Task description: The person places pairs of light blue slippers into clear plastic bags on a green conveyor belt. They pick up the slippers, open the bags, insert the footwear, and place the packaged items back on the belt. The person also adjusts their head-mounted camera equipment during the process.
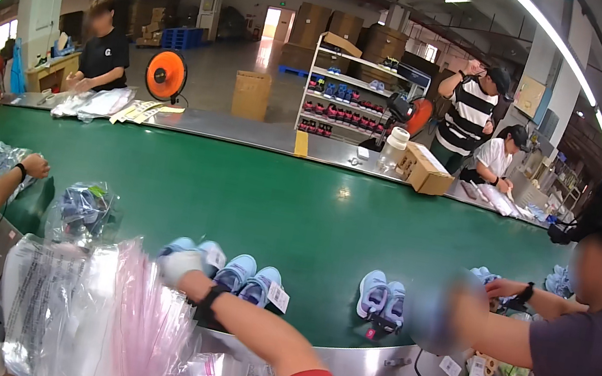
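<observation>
My right hand (180,267), in a whitish glove with a black band at the wrist, reaches left across the near edge of the belt. Its fingers are closed over a light-blue sneaker (181,245), though the glove hides part of the grip. The sneaker's mate (212,254) lies right beside it, partly behind the hand. Just to the right, another pair of light-blue sneakers (247,279) carries a white tag (278,296). Clear plastic bags (61,291) and pinkish ones (143,297) are heaped below the hand. My left hand is not in view.
Another sneaker pair (383,297) lies on the green belt (276,192). A bagged pair (84,205) is at left. Co-workers sit close on both sides, one arm (500,333) reaching in from the right. A cardboard box (425,169) and a bottle (394,146) stand on the far ledge.
</observation>
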